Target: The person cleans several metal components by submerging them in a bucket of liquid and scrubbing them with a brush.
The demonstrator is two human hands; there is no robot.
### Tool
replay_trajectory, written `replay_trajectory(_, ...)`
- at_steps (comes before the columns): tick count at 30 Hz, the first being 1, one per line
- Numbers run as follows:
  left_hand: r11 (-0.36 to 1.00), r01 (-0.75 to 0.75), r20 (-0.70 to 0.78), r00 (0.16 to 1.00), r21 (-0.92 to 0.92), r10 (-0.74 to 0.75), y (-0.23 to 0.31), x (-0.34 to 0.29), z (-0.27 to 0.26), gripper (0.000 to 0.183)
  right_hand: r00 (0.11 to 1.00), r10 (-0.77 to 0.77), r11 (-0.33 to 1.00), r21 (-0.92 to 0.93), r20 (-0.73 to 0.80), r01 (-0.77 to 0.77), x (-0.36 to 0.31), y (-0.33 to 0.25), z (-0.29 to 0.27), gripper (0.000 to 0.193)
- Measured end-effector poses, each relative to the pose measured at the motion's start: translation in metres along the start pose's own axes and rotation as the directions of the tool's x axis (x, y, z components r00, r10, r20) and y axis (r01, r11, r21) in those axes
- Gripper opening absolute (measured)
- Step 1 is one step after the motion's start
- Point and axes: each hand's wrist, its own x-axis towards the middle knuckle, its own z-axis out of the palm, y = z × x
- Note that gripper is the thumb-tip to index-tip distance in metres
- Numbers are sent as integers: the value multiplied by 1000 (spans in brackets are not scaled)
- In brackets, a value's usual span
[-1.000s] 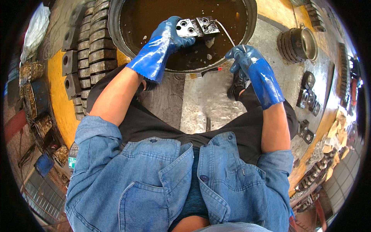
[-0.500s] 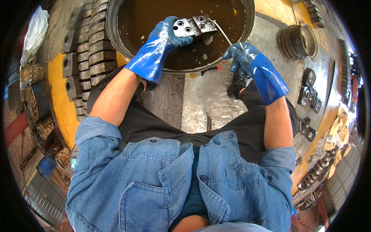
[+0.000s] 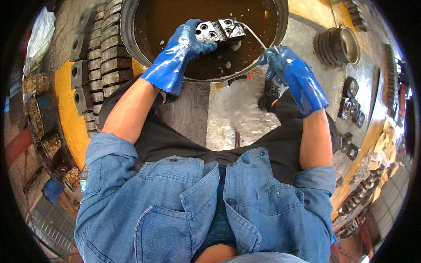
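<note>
My left hand (image 3: 186, 41), in a blue rubber glove, grips a grey metal block with round holes (image 3: 219, 30) over a round basin of brown liquid (image 3: 131, 44). My right hand (image 3: 280, 59), also gloved in blue, is closed on the end of a thin pale wire or rod (image 3: 254, 37) that reaches up to the block's right end. Both hands are at the basin's near side, the right one over its rim.
Stacks of dark toothed metal blocks (image 3: 105, 48) lie left of the basin on a yellow surface. A round metal part (image 3: 340, 44) stands at the upper right. More small metal parts (image 3: 351, 101) lie along the right. A thin tool (image 3: 234, 80) rests by the basin's rim.
Both hands and the block have shifted only slightly; the right hand has edged a little toward the basin rim. Grips are unchanged.
</note>
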Motion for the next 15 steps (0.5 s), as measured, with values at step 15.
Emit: replay_trajectory(15,999,-41,-26,999,-5,41,-15,11,4,81,990,4,997,72,-140,6,-9,-3,-8,32)
